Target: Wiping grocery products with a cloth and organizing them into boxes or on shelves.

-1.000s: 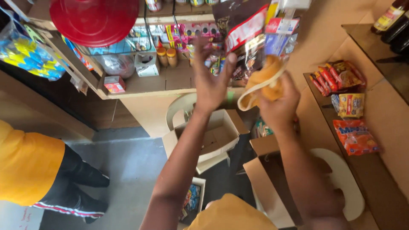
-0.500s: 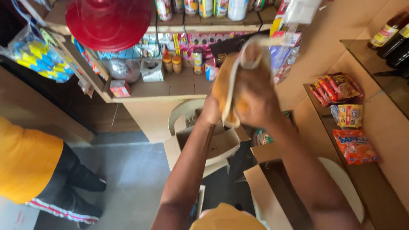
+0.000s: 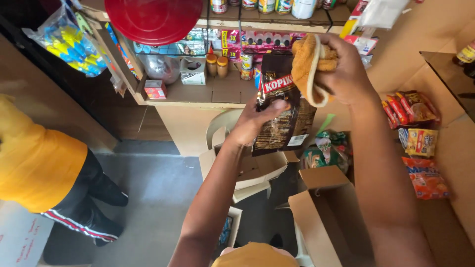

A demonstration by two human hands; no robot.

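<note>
My left hand (image 3: 258, 120) grips a dark brown hanging packet strip (image 3: 283, 106) by its left edge, holding it up in front of the wooden shelf (image 3: 198, 94). My right hand (image 3: 344, 69) is closed around an orange cloth (image 3: 309, 66) pressed against the top right of that packet. Both arms reach up from the bottom of the head view.
A red plastic basin (image 3: 153, 17) hangs top left above jars (image 3: 217, 64) and small boxes (image 3: 155, 89). Snack packets (image 3: 420, 143) hang on the right wall. Open cardboard boxes (image 3: 326, 207) and a white plastic chair (image 3: 220, 131) stand below. A person in a yellow shirt (image 3: 34, 163) is at left.
My left hand dropped from the raised open position and took hold of the dark packet. My right hand with the cloth rose and now presses on the packet's top.
</note>
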